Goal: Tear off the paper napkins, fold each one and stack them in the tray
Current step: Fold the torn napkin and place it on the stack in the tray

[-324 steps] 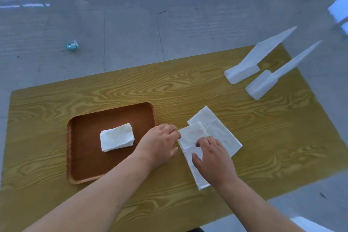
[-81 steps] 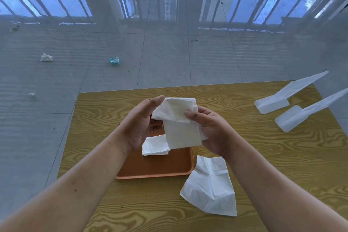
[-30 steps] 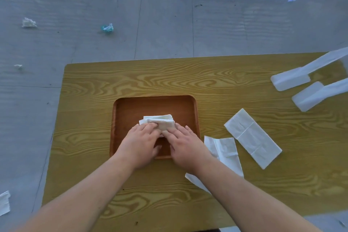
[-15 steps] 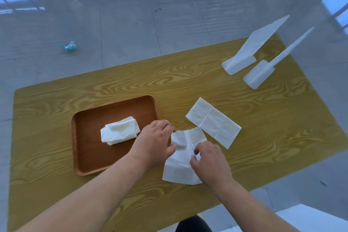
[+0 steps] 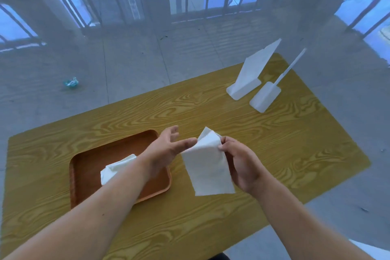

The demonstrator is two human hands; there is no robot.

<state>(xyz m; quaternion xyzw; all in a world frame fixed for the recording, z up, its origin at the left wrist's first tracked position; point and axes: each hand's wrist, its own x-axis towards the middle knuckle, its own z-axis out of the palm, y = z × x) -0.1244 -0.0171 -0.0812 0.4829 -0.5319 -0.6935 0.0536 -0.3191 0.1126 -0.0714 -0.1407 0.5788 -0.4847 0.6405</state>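
Note:
A white paper napkin (image 5: 207, 164) hangs in the air above the yellow wooden table (image 5: 274, 143), just right of the brown tray (image 5: 84, 167). My right hand (image 5: 240, 162) pinches its right edge near the top. On the napkin's left, my left hand (image 5: 166, 148) has its fingers spread, and the fingertips touch the upper left edge. A small stack of folded napkins (image 5: 116, 168) lies in the tray, partly hidden by my left forearm. The flat napkin seen earlier on the table is out of sight.
Two white plastic stands (image 5: 244, 88) (image 5: 264, 99) sit at the table's far right corner. A teal scrap (image 5: 71, 82) lies on the grey floor beyond the table. Window bars run along the far side.
The napkin that lay flat on the table under both hands half a second ago is now lifted into the air by my right hand. My left hand has opened beside it.

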